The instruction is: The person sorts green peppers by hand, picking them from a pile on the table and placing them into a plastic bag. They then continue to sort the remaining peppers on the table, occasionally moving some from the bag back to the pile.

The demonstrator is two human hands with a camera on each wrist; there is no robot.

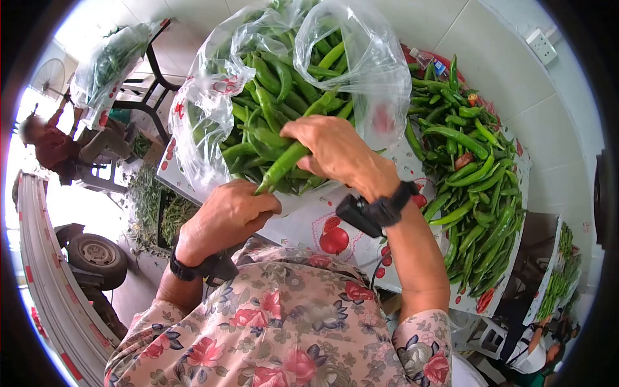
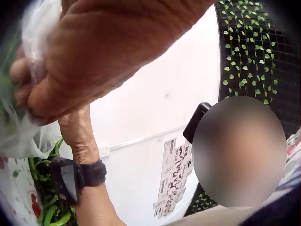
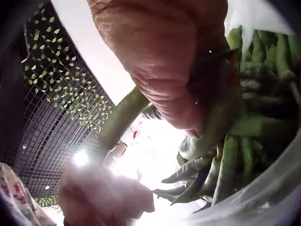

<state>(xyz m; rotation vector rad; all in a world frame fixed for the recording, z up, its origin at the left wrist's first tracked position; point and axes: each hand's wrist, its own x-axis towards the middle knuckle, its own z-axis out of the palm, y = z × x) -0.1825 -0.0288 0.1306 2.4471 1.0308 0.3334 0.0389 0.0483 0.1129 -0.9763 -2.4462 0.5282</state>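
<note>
A clear plastic bag (image 1: 377, 71) full of long green peppers (image 1: 274, 74) stands on the table in front of me. My right hand (image 1: 338, 151) reaches over its near side and grips a long green pepper (image 1: 284, 168), whose tip slants down toward my left hand (image 1: 232, 209). In the right wrist view this pepper (image 3: 122, 115) sticks out past the curled fingers. My left hand is at the bag's near left edge. Its fingers curl on the thin plastic (image 2: 40, 28) in the left wrist view, and are partly hidden in the head view.
To the right, a loose heap of green peppers (image 1: 477, 187) covers the table, with a few reddish ones among them. The white tablecloth (image 1: 300, 226) has a fruit print. At left are a black-framed stool (image 1: 151, 84), greens on the floor (image 1: 145, 200) and a seated person (image 1: 64, 145).
</note>
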